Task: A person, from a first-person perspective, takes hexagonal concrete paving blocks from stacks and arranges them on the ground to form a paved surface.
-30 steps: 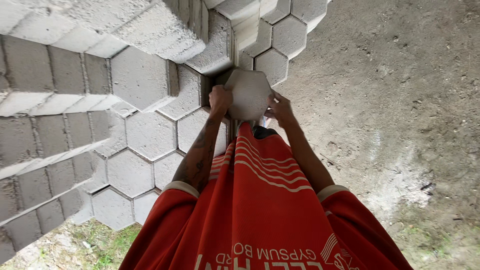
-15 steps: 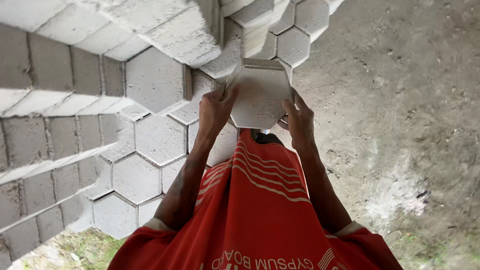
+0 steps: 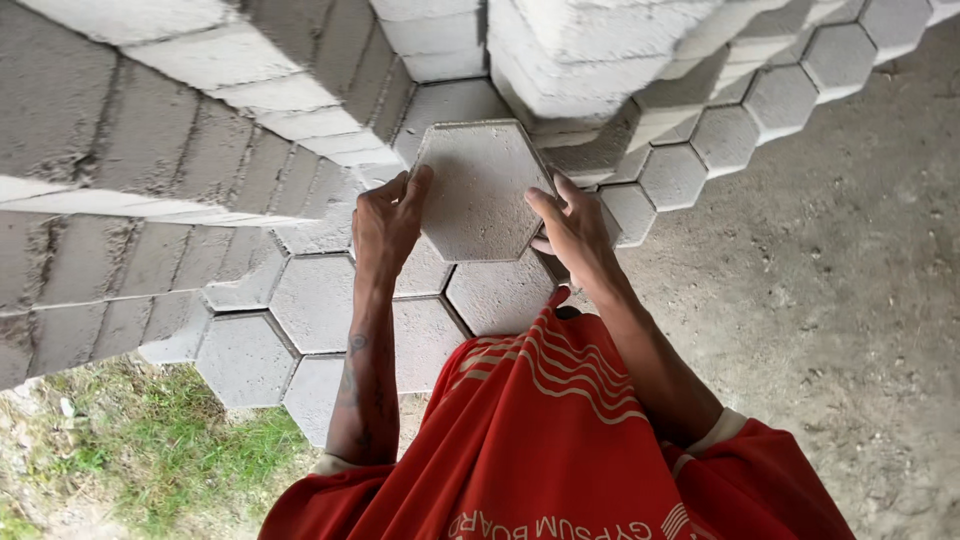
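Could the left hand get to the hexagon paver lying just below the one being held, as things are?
Probably not right away: the left hand grips the held paver with the right hand. The laid paver lies uncovered just beneath.

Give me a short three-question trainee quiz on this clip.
1. True or false: both hands grip the paver.
2. What shape is the paver? A) square B) hexagon C) round
3. What lies at the lower left, beside the laid pavers?

Key
1. True: the left hand and the right hand hold it by opposite edges.
2. B
3. Grass.
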